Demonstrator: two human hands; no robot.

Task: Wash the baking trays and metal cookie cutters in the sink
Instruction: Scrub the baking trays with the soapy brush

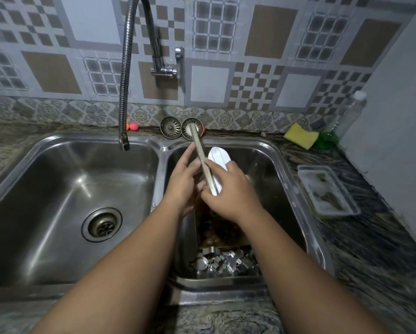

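Over the right basin [288, 189] I hold a metal baking tray [201, 153] upright, seen edge-on as a thin strip. My left hand [184, 182] grips it from the left side. My right hand [231, 191] holds a white oval scrubber [218, 157] pressed against the tray's right face. Below my hands another tray [216, 235] lies in the basin with dark brown residue in it. Several metal cookie cutters [223, 262] are piled at the basin's near end.
The flexible faucet hose [124, 97] hangs over the left basin [64, 184], with no water running. Two sink strainers [170, 127] lean at the back ledge. A yellow sponge [301, 135], a green-bottomed bottle [346, 119] and a soiled rectangular tray [327, 191] sit on the right counter.
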